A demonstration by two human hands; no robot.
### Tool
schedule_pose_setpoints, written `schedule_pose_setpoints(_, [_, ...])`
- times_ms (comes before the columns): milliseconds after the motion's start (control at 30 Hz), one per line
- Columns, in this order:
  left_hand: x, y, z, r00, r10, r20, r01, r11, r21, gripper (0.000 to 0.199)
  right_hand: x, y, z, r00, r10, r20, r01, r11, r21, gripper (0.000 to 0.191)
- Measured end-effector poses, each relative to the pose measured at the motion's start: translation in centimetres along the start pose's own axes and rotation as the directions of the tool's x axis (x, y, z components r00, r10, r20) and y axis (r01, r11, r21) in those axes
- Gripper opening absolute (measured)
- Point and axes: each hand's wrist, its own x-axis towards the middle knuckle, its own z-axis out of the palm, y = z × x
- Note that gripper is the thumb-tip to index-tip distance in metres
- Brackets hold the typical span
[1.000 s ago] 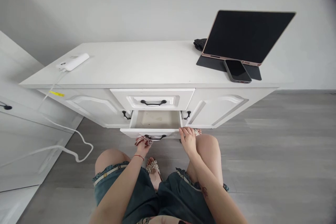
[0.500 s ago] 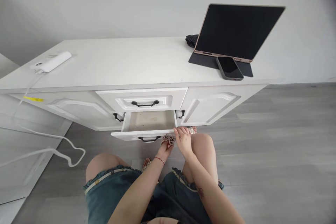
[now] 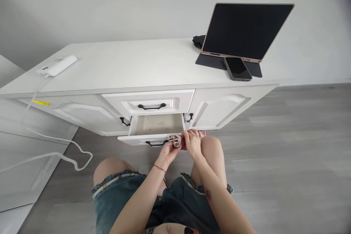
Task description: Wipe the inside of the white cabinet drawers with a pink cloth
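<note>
A crumpled beige cloth (image 3: 174, 140), with a reddish part at its right, is bunched at the front of the open lower drawer (image 3: 137, 139). My left hand (image 3: 168, 152) grips the cloth from below, just right of the drawer's black handle (image 3: 157, 143). At the drawer front's right end, my right hand (image 3: 192, 142) has curled fingers against the cloth's reddish end. Its fingertips are partly hidden, and whether they also touch the drawer cannot be told. Inside the drawer, the pale bottom (image 3: 157, 123) shows a few small dark specks.
The white cabinet (image 3: 123, 65) carries a propped tablet (image 3: 248, 31), a phone (image 3: 238, 68), a black bundle (image 3: 199, 41) and a white device (image 3: 59, 66) with a hanging cable (image 3: 78, 168). A shut drawer (image 3: 149, 102) is above. My knees flank the open drawer.
The cloth has turned so its folded end faces up and left. My left hand has shifted slightly left and opened its grip around it; my right hand has moved slightly right. The view shifted slightly.
</note>
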Motion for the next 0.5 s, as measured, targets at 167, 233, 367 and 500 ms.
schedule_pose_setpoints(167, [-4.8,5.3,-0.4,0.996,-0.077,-0.044,0.071,0.989,-0.133,0.035,-0.1,0.0,0.3,1.000,0.006,-0.011,-0.006,1.000,-0.006,0.055])
schedule_pose_setpoints(233, [-6.3,7.3,-1.0,0.997,-0.050,-0.053,0.042,0.987,-0.157,0.038,-0.1,0.1,0.5,1.000,0.005,-0.016,-0.005,1.000,-0.023,0.056])
schedule_pose_setpoints(367, [-8.7,10.8,-2.6,0.998,0.014,-0.054,-0.025,0.979,-0.200,0.043,-0.4,-0.2,0.7,0.998,-0.026,-0.056,0.020,0.995,-0.100,0.054])
schedule_pose_setpoints(500, [-10.4,13.7,-4.2,0.996,0.058,-0.071,-0.073,0.974,-0.217,0.045,-0.8,-1.0,0.8,0.990,-0.076,-0.118,0.050,0.976,-0.213,0.049])
